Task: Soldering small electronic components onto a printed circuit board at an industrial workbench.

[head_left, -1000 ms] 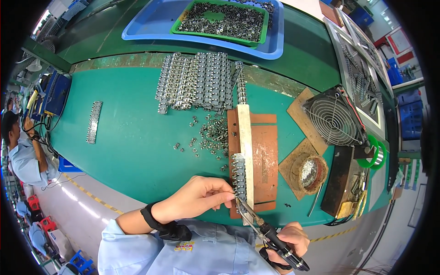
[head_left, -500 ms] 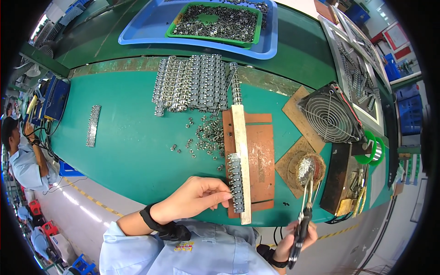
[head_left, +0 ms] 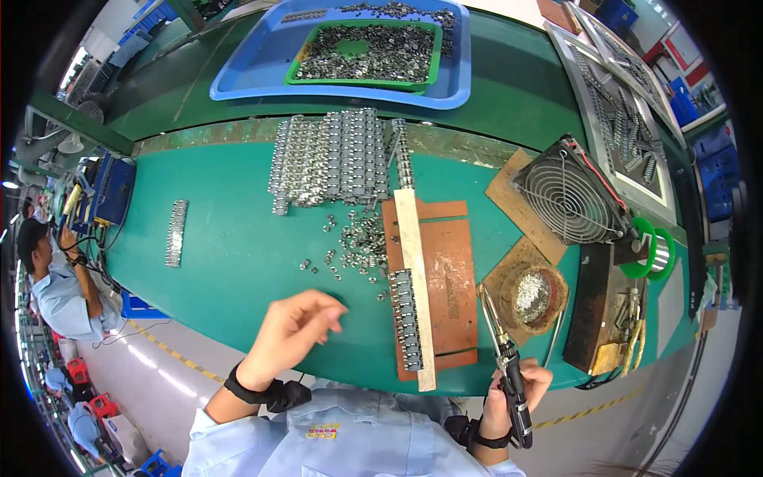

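Over the green mat, my left hand [head_left: 292, 332] hovers with loosely bent fingers. Thumb and fingertips are close together, and nothing shows between them. To its right, a strip of small grey components [head_left: 406, 319] lies against a pale wooden bar [head_left: 416, 294] on a reddish-brown board [head_left: 449, 278]. My right hand [head_left: 513, 391] grips a soldering iron [head_left: 513, 387] by its black handle. The iron's metal tip points away from me, between the brown board and a round dish of solder bits [head_left: 531, 296]. Loose small metal parts [head_left: 362, 245] lie scattered beyond my left hand.
Rows of component strips [head_left: 330, 159] lie at the back, below a blue tray [head_left: 342, 99] holding a green tray [head_left: 366, 52] of parts. On the right are a fan [head_left: 568, 195], a solder spool [head_left: 658, 253] and a metal stand [head_left: 596, 310]. A single strip [head_left: 176, 233] lies left.
My left hand has come off the component strip and moved left over the mat. The soldering iron's tip has shifted left from the solder dish toward the brown board.
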Demonstrator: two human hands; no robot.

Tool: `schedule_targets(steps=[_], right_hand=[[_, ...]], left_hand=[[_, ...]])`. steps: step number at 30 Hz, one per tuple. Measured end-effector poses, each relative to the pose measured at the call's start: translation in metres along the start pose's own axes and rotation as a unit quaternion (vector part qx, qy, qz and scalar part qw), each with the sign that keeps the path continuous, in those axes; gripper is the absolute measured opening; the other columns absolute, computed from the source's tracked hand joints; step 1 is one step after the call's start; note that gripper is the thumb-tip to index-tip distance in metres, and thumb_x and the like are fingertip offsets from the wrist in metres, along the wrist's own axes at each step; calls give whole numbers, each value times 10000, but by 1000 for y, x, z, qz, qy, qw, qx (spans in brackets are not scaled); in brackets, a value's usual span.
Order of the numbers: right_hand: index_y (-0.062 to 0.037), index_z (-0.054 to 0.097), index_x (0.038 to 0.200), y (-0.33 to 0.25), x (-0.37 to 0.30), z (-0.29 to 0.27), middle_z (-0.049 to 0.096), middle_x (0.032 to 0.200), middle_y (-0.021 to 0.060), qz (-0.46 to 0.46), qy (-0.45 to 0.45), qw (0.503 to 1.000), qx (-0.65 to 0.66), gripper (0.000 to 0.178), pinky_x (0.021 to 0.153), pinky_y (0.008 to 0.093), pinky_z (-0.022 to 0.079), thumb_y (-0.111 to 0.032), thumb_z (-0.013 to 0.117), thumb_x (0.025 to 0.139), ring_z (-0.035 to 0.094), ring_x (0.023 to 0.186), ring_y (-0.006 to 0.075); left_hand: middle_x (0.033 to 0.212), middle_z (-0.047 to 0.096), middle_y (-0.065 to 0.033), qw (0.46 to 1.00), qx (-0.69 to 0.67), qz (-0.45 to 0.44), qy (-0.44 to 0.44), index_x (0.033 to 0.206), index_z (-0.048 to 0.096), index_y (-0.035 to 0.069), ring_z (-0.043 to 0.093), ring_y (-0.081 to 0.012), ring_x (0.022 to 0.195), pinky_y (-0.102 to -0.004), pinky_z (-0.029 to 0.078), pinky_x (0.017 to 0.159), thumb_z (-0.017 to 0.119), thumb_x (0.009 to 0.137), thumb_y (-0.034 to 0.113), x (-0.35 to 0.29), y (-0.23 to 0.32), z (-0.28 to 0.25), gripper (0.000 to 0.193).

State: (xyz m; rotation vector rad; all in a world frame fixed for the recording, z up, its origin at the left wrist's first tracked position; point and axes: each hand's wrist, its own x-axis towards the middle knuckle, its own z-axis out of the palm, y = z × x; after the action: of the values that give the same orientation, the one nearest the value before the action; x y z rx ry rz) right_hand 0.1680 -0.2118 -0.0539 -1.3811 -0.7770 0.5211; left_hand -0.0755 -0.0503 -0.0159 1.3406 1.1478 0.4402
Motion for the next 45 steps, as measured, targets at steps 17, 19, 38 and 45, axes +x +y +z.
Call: schedule_targets(steps=[17,19,38,45], right_hand=[[-79,370,966,2,5,6,354,803,43,25,-31,997,66,472,485,212,308,-258,703,685,387,586,112],[-79,370,964,3,4,4,351,809,43,25,-32,997,62,472,487,211,310,-252,705,679,386,590,111],[-75,379,951,12,4,-3,358,799,46,-5,-59,998,33,453,504,209,329,-227,702,673,402,586,108],[-72,380,954,12,4,-4,362,799,47,-2,-62,998,30,449,498,209,330,-222,700,677,402,566,105]], left_hand=[[747,513,-80,896,347,163,223,855,555,18,491,-167,504,-268,409,466,608,722,-16,17,5,-16,148],[751,517,-83,899,341,158,225,861,560,19,495,-170,511,-268,412,472,604,724,-17,13,5,-16,148],[830,583,-55,971,148,183,-39,917,611,7,558,-118,732,-231,442,634,563,822,44,-13,23,23,113],[875,589,-26,990,-102,-2,-102,926,606,-8,563,-65,761,-192,441,639,557,838,55,-13,15,32,118]])
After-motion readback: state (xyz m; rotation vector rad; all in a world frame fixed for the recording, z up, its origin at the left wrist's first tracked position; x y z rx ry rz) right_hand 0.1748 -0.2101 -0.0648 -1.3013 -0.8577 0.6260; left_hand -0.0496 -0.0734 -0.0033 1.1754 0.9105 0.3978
